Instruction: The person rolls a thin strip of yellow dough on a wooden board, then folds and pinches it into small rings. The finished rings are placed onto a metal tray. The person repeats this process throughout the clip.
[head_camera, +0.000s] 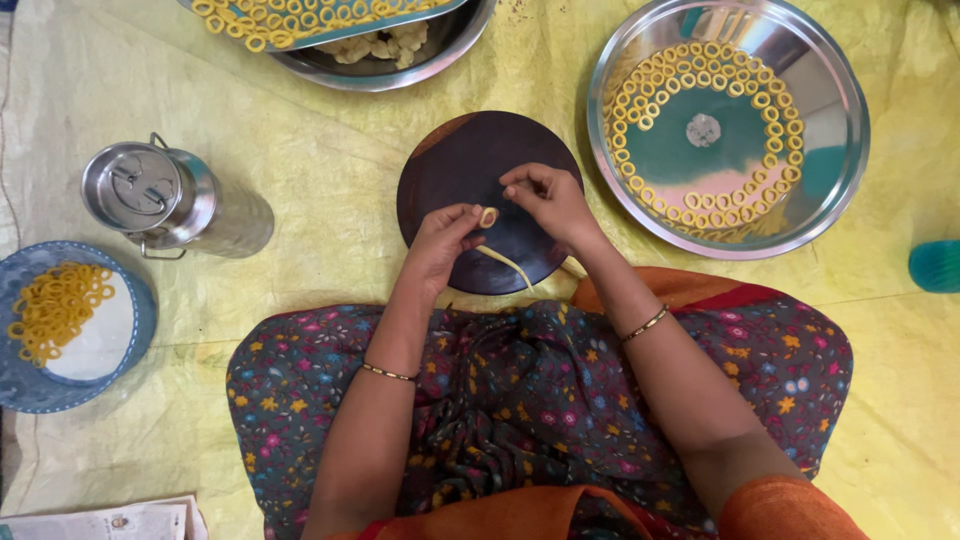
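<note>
Left hand closed, fingertips pinched on a small dough ring held over a dark round wooden board. Right hand closed likewise, thumb and forefinger nipping the same ring from its far side; both hands touching at the ring. Thin dough strand trailing from below the ring, across the board's near edge, towards the lap. Board lying directly under both hands on a yellow floor sheet.

Beyond and outward of the right hand: large steel tray, dough rings arranged in a circle round its inner rim, centre bare. Well apart from the right hand, at the frame edge: teal object, only partly in view, kind not discernible.

Outward of the left hand, near: lidded steel canister with wire handle, lying on its side, lid facing the camera. Further outward and nearer the body: blue plate carrying a heap of yellow rings on white paper.

Directly ahead of both hands, past the board: steel bowl holding pale pieces, a flat tray of rings resting across its top. Contents beneath not fully visible.

Below the hands: floral-print skirt over crossed legs; thin bangle on each wrist. Folded newspaper at the near corner, well apart from the left hand.
</note>
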